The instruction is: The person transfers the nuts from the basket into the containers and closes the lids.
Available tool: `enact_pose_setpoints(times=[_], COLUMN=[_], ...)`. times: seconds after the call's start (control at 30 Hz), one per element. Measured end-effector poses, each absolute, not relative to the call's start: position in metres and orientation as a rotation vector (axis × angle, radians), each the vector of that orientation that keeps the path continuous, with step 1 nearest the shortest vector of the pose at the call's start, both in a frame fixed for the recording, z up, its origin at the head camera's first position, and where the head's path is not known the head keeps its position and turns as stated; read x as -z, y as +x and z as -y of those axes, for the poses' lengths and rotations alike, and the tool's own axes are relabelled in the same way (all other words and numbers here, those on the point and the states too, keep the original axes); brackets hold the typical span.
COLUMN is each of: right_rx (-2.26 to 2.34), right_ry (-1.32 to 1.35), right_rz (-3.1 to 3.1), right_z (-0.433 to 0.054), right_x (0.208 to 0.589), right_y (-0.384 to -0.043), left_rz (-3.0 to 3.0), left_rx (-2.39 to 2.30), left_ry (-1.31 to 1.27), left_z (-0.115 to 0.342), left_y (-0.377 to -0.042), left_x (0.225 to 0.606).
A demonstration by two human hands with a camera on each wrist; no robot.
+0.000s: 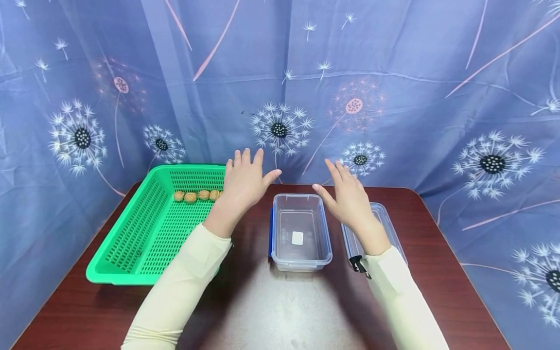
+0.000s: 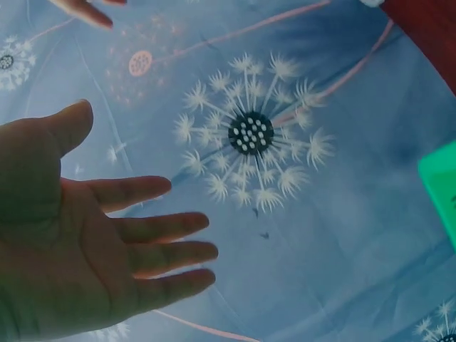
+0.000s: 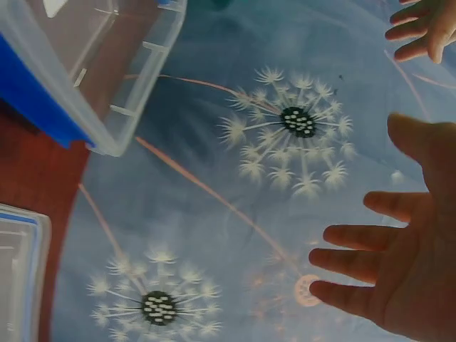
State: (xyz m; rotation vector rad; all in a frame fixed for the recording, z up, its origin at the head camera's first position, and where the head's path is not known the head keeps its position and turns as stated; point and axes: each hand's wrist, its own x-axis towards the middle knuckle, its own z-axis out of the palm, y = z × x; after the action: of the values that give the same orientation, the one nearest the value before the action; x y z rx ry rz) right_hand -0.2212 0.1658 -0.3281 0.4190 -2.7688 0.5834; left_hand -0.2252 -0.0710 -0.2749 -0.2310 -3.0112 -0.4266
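My left hand is raised with fingers spread, beside the right part of a green plastic basket. Several walnuts lie in a row at the basket's far end, some hidden behind this hand. My right hand is also held up with straight fingers, over a clear lid lying on the table. Between the hands stands a clear plastic container with its top uncovered and a small white label in it. The wrist views show both palms bare, with nothing held.
The brown wooden table ends at a blue curtain printed with dandelions, which hangs behind and along both sides. A blue edge shows along the container's left side. A black strap is at my right wrist.
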Motion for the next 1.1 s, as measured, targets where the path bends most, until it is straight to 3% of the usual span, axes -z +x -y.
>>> enact_pose_setpoints(times=[0.33,0.6,1.1], right_rx=[-0.946,-1.114,-1.329], right_ry=[0.451,0.51,0.298], right_rz=[2.656,2.578,2.624], right_z=[-0.18,-0.184,-0.182], right_x=[0.358,0.384,0.43], right_y=[-0.221,-0.224,-0.225], left_rz=[3.105,3.101,2.942], left_rx=[0.634,0.756,1.006], left_ry=[-0.351,-0.31,-0.125], left_z=[0.11,0.141,0.195], left_y=[-0.242,-0.256,-0.282], left_x=[0.275,0.285,0.318])
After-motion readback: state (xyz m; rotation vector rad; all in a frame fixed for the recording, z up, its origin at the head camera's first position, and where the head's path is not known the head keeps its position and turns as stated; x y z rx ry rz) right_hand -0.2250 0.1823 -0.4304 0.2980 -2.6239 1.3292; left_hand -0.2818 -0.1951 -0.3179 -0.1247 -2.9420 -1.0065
